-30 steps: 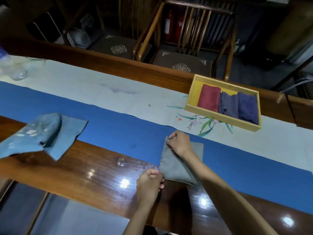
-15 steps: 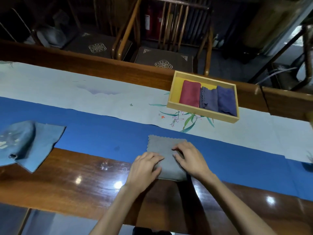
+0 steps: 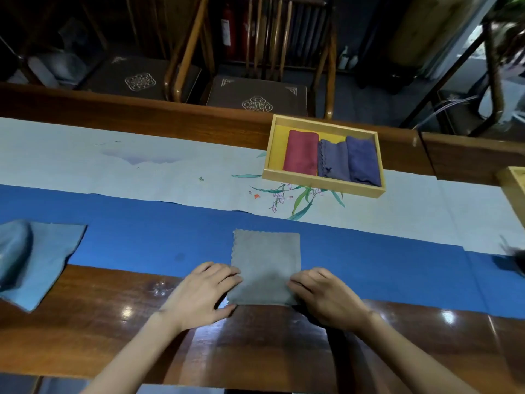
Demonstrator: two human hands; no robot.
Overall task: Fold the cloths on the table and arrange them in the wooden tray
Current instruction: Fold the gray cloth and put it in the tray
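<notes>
A grey cloth (image 3: 267,260) lies flat and folded into a rectangle, half on the blue runner and half on the wood. My left hand (image 3: 201,294) rests at its near left corner, fingers curled at the edge. My right hand (image 3: 324,297) sits at the near right corner the same way. The wooden tray (image 3: 321,182) stands further back on the right and holds a red cloth (image 3: 301,152), a grey-blue cloth (image 3: 333,162) and a dark blue cloth (image 3: 363,160), folded side by side. A light blue cloth (image 3: 31,263) lies unfolded at the far left.
The long wooden table (image 3: 255,345) carries a blue runner (image 3: 159,237) and a pale painted runner (image 3: 142,172). Wooden chairs (image 3: 255,92) stand behind the table. The corner of another wooden box (image 3: 515,191) shows at the right edge.
The grey cloth went from being pinched at two corners to lying flat. Both hands slid from its middle out to its near corners. The view shifted left.
</notes>
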